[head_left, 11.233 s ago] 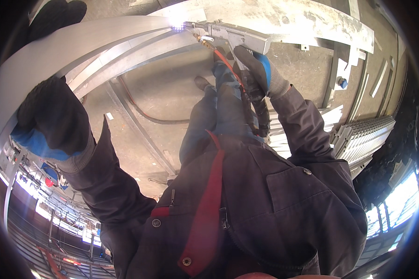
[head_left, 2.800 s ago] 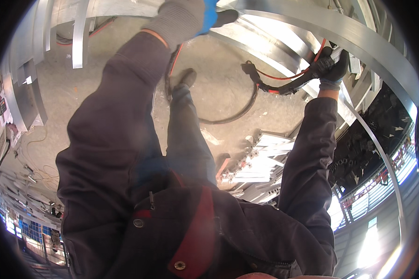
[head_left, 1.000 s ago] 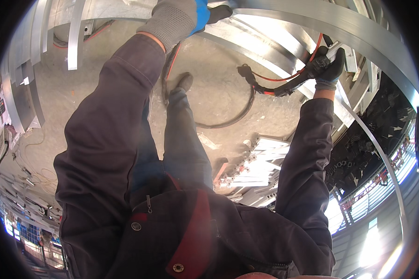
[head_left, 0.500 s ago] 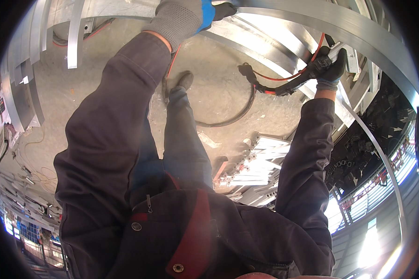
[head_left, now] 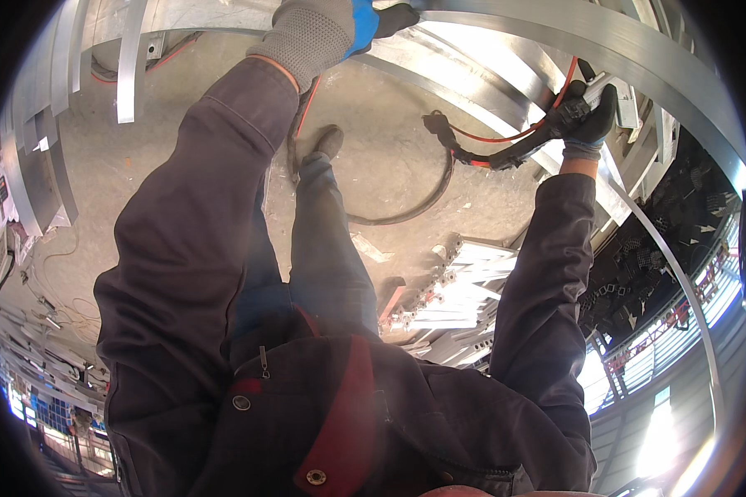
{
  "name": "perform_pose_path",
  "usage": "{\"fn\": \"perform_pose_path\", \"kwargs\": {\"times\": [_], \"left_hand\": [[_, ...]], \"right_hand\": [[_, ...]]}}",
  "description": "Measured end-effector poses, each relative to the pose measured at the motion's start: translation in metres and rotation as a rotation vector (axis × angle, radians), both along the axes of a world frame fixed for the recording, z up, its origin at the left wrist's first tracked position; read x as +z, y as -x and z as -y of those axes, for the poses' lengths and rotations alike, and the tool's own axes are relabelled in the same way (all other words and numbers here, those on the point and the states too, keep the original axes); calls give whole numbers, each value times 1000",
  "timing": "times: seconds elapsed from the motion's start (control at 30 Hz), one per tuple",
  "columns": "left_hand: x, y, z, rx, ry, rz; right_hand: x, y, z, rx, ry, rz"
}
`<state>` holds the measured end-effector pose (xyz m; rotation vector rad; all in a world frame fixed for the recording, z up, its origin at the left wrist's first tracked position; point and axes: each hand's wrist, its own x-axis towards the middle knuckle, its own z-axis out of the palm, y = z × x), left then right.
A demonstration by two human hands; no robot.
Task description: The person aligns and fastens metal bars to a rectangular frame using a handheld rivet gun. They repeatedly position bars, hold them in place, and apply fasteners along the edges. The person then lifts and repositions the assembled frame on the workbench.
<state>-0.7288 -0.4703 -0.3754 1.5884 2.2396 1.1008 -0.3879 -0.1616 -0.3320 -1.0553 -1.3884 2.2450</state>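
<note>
At the top edge, my left hand (head_left: 323, 31) wears a grey knit glove with blue and black on it. It rests at a long curved-looking metal bar (head_left: 506, 26), one black-tipped digit stretched to the right along it. The other fingers are cut off by the frame's top. At the upper right, my right hand (head_left: 590, 124), in a black and grey glove, is closed around a black tool handle (head_left: 569, 114). A black-taped cable (head_left: 493, 157) and a red hose (head_left: 497, 141) run from that handle to the left. The handle's far end is hard to make out.
Below the bar lies concrete floor (head_left: 389, 166) with a loop of dark cable (head_left: 406, 217) on it. Metal strips (head_left: 128, 74) hang at the upper left. Stacked metal profiles (head_left: 464, 290) lie near my right forearm. Dark square tubes (head_left: 638, 257) are piled at the right.
My left hand and forearm have shifted slightly left and up. My right hand and the tool handle have barely moved.
</note>
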Motion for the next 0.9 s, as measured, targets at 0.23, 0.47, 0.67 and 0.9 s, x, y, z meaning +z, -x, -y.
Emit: {"fn": "perform_pose_path", "kwargs": {"times": [0.23,0.47,0.67,0.9], "left_hand": [[7,0,1,-3,-26,-22],[11,-3,-3,15,6,26],[7,-6,-3,42,2,-15],[3,-3,-3,26,-35,-7]], "right_hand": [[4,6,10,-104,-93,96],[1,3,5,-26,-39,10],[3,7,10,-80,-111,80],[3,6,8,-56,-83,53]]}}
